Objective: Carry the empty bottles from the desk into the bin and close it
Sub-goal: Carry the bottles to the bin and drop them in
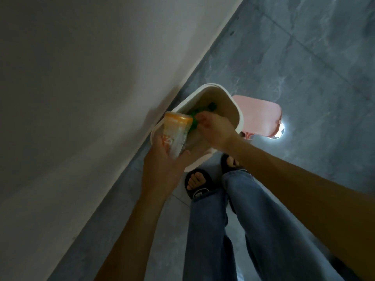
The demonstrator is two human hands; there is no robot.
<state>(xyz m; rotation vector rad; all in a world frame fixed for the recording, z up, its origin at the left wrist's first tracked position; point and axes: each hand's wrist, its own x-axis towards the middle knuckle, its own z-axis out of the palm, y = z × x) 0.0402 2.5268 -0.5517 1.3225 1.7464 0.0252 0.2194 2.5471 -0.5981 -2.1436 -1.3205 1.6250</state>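
A white bin point(236, 110) stands open on the floor against the wall, its pink lid point(261, 116) swung back to the right. My left hand point(162, 169) grips an empty clear bottle with an orange label point(175, 130), bottom end up, over the bin's near rim. My right hand point(215, 128) reaches into the bin's mouth, fingers closed on a green bottle point(192, 123) that is mostly hidden behind the orange one. Dark green bottle parts point(212, 106) lie deeper inside the bin.
A pale wall point(81, 88) runs along the left, right behind the bin. Grey marbled floor tiles point(304, 57) spread to the right. My feet in black slippers point(199, 185) stand just in front of the bin. A bright light reflection point(279, 131) shines beside the lid.
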